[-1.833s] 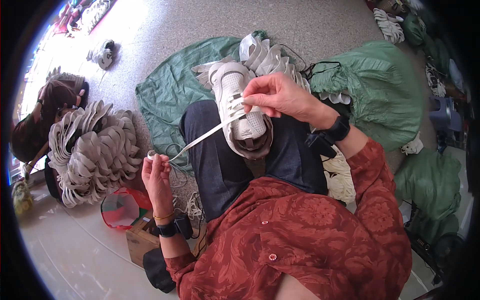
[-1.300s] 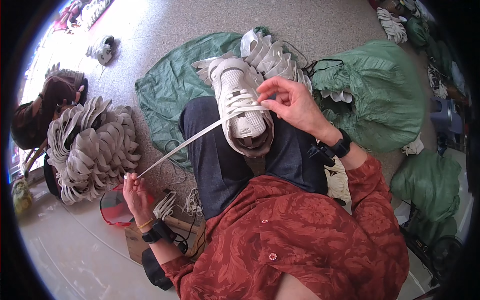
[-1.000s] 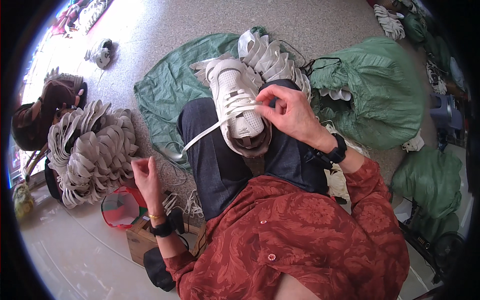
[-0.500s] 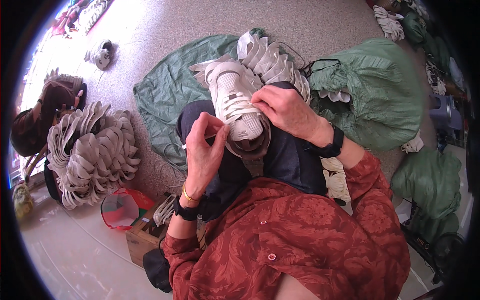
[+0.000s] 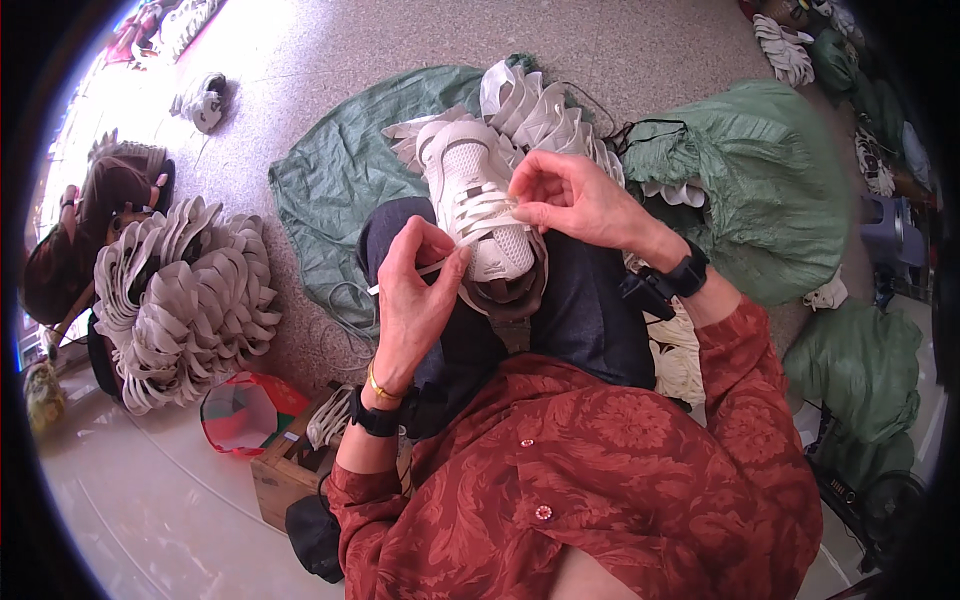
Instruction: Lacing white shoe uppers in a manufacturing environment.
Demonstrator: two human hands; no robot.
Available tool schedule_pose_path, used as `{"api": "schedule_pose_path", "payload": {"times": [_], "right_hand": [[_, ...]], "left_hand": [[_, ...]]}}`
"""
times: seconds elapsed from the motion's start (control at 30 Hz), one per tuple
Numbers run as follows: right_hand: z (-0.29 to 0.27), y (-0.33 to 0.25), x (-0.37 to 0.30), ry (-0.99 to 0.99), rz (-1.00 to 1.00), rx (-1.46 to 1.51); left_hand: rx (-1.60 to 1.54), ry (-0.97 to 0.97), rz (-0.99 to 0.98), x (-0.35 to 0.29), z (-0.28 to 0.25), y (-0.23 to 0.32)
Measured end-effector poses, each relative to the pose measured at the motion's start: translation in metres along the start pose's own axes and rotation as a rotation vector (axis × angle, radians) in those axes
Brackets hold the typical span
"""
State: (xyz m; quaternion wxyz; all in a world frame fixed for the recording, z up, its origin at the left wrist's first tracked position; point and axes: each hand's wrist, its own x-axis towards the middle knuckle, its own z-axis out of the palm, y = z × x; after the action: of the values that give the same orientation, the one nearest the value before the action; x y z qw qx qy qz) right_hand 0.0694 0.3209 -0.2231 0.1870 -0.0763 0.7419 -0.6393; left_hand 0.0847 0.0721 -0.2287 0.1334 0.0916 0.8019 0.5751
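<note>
A white sneaker [image 5: 466, 168] with mesh panels lies across my lap, its toe pointing away from me and its brown-lined opening near me. White shoelace [image 5: 484, 213] crosses its tongue in several rows. At the shoe's left side, my left hand [image 5: 415, 285] pinches the lace between thumb and forefinger, and a short end sticks out beyond the hand. My right hand [image 5: 580, 203] is at the right eyelets, thumb against the edge of the lacing, with a gap between thumb and forefinger tips.
Bundled pale shoe pieces [image 5: 185, 305] are heaped at left, and more pieces [image 5: 540, 115] lie beyond the sneaker on a green sheet [image 5: 335, 170]. A stuffed green sack [image 5: 765, 190] stands at right. Near my left arm are a wooden box [image 5: 280, 485] and a red bag [image 5: 240, 412].
My right hand has shifted slightly right and up, its thumb and forefinger parting. My left hand has moved a little right, still holding the lace, with more of its end showing.
</note>
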Motion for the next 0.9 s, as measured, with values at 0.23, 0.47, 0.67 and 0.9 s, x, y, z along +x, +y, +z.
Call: {"api": "schedule_pose_path", "payload": {"times": [0.23, 0.47, 0.67, 0.9], "right_hand": [[0.014, 0.001, -0.008, 0.193, 0.009, -0.173], [0.001, 0.012, 0.000, 0.049, 0.189, 0.276], [-0.006, -0.001, 0.005, 0.000, 0.124, 0.177], [-0.022, 0.005, 0.024, -0.221, 0.292, 0.331]], "left_hand": [[0.010, 0.005, 0.021, 0.002, 0.001, 0.000], [0.012, -0.031, 0.004, 0.007, -0.001, 0.006], [0.103, -0.033, 0.068, 0.011, 0.002, 0.009], [0.233, 0.015, 0.143, 0.012, 0.006, 0.018]]}}
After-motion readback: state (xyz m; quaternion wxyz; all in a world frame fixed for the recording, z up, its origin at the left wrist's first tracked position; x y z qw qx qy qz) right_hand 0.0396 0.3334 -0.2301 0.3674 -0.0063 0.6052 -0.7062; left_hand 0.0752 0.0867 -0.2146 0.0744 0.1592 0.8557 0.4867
